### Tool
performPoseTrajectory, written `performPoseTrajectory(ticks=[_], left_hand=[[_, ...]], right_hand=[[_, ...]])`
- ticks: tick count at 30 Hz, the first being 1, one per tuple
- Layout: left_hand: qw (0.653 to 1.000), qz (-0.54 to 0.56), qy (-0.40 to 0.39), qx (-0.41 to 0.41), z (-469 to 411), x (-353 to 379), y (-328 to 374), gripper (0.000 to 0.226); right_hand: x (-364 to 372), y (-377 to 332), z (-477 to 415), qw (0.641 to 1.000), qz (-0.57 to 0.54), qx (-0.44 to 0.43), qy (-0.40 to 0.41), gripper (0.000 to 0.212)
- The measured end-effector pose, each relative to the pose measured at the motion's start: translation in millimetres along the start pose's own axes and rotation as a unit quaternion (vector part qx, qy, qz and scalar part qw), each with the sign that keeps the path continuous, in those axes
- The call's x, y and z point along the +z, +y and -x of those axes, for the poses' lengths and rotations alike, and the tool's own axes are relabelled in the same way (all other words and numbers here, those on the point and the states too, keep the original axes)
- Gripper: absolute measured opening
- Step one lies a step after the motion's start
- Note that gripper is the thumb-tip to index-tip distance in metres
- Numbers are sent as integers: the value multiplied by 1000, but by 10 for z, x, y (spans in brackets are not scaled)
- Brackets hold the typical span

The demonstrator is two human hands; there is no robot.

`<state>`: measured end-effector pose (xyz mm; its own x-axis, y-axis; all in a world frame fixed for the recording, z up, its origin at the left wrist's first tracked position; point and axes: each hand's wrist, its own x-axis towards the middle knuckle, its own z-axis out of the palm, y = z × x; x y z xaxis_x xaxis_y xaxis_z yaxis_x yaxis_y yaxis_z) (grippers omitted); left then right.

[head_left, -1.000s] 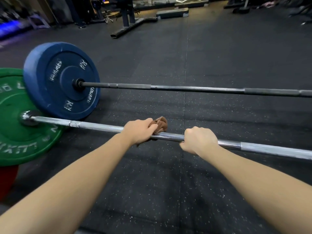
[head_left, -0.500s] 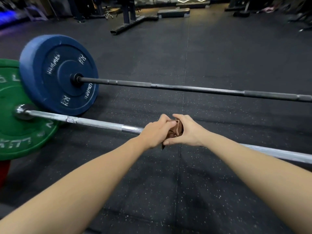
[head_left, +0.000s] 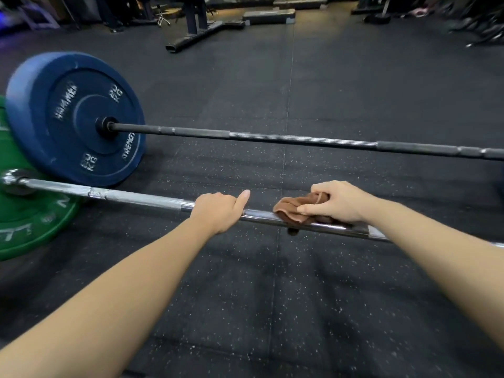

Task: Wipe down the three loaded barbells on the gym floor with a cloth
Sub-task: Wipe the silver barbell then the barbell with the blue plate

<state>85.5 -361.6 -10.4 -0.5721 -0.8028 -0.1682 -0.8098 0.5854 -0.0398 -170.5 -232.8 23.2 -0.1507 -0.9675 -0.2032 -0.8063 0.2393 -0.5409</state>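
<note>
At the far left the green plate (head_left: 35, 222) sits on the chrome bar (head_left: 141, 199). The blue plate (head_left: 73, 118) stands just behind it; whether the two touch I cannot tell. The chrome bar's long axis runs from the green plate's hub across the view to the right edge, drawing a little nearer the person as it goes. The blue plate carries the black bar (head_left: 300, 139), which lies roughly parallel and farther off, well apart from both hands. A third barbell is not in view.

Near mid-frame the left hand (head_left: 216, 211) grasps the chrome bar, fingers curled over it and forefinger sticking out rightward along the shaft. A short bare stretch of bar separates it from the cloth (head_left: 297, 211). The right hand (head_left: 339, 200) pinches the brown cloth between thumb and fingers and presses it onto the top of the bar. The cloth looks draped over the bar rather than wrapped round it.

The right hand looks like the working one, and any stroke has to follow the bar's axis. Leftward, the cloth would meet the left hand almost at once, so reaching the stretch toward the green plate would need that hand to shift. Rightward the shaft looks free, though the right forearm hides part of it. On the floor (head_left: 272, 296), a bench frame (head_left: 196, 31) stands far back, out of the way.
</note>
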Motion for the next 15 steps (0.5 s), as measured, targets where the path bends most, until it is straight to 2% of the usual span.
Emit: performPoseTrajectory(ticks=[3,6,9,13,15], left_hand=[[1000,-23,0,-4,-10,-20,8,68],[999,-36,-9,0,-35,-22,15,49],[1000,-22,-9,-8,-61,-11,-2,52],[1000,-25,-5,-7,-106,19,4,49],[999,-32,-11,-11,-117,27,-2,51]], right_hand=[[-123,118,129,1000,5,-4,-19,53],[-48,33,39,999,39,-21,-20,60],[101,-229,-87,997,60,-25,-34,58],[367,-632,-210,988,136,-79,-7,76],[441,-671,-227,982,158,-99,12,62]])
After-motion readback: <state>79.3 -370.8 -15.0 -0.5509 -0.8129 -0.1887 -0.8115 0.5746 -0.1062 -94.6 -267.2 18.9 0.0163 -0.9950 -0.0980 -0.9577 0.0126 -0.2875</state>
